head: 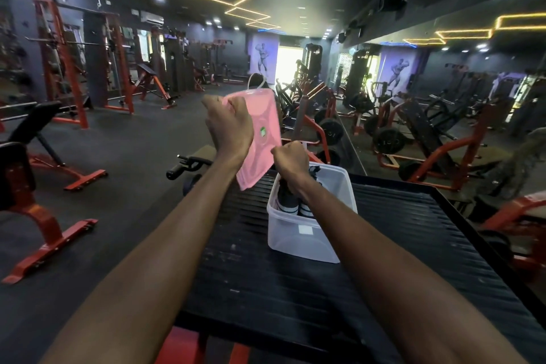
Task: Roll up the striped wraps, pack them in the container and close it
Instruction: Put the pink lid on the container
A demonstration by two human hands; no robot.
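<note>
A clear white plastic container point(301, 239) stands on a black ribbed platform point(295, 289). Inside it stand rolled dark wraps with white stripes point(288, 201). My left hand point(229, 124) holds the pink lid point(260, 139) tilted up in the air, to the left of and above the container; a white handle shows at the lid's top. My right hand point(291, 162) is closed in a fist over the container's far left part, gripping the top of a dark rolled wrap that reaches down into the container.
The platform has a raised rim and ends at the right point(461, 216). Red and black gym machines point(68, 68) stand left and behind; weight plates point(387, 140) and a mirror wall are at the right. A black handle bar point(189, 164) juts out left of the platform.
</note>
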